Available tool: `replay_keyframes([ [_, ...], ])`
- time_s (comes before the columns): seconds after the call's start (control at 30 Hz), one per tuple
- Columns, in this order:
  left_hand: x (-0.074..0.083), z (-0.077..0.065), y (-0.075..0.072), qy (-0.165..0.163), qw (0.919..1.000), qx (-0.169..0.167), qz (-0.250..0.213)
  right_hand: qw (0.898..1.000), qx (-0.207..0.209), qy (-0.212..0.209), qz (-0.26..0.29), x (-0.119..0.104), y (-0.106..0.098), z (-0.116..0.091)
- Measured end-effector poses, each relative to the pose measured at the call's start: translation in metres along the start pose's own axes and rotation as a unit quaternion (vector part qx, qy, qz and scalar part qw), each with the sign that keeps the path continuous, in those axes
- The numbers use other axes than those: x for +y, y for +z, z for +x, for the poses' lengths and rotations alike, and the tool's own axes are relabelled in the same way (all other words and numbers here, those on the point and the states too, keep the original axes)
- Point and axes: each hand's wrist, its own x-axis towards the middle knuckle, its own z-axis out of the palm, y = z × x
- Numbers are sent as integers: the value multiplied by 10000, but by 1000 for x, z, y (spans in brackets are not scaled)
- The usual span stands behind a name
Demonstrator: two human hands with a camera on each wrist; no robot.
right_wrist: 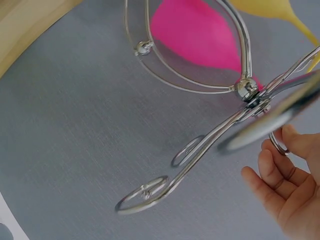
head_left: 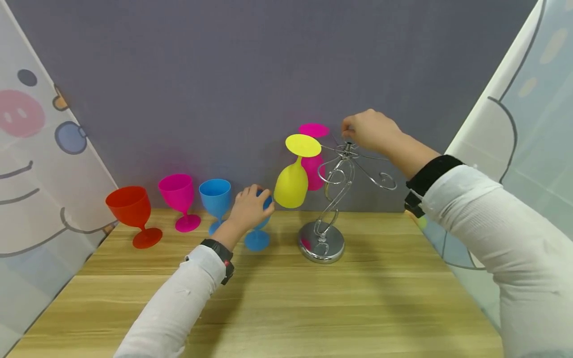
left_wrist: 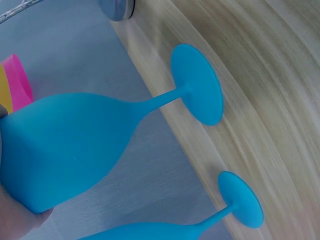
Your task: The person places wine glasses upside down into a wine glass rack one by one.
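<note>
My left hand (head_left: 247,209) grips the bowl of a blue plastic goblet (left_wrist: 75,145) near its rim, from above. Its foot points down at the wooden table; whether it touches cannot be told. With thumb and fingers, my right hand (head_left: 369,128) holds the small ring (right_wrist: 279,145) on top of a chrome goblet stand (head_left: 322,250). A yellow goblet (head_left: 292,186) and a magenta goblet (head_left: 315,174) hang upside down by their feet on the stand's left side. Curled wire arms (right_wrist: 150,197) on the other side carry nothing.
Left of my left hand, a second blue goblet (head_left: 215,196), a magenta goblet (head_left: 177,193) and a red goblet (head_left: 131,208) stand upright on the wooden table (head_left: 322,308). A grey panel (head_left: 201,84) rises behind, with printed curtains at both sides.
</note>
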Motion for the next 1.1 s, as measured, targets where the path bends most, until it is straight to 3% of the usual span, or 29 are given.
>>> replay_keyframes([
  [0.2, 1, 0, -2, 6, 10000, -34, -18, 9998, -2, 205, 4, 1, 0, 0],
  [0.77, -3, -2, -1, -32, 10000, -26, 60, 9997, 177, 152, 30, -4, 3, 4],
  [1.1, -3, -1, 0, -50, 10000, -39, 27, 9986, 267, 399, 218, -1, 7, 1],
])
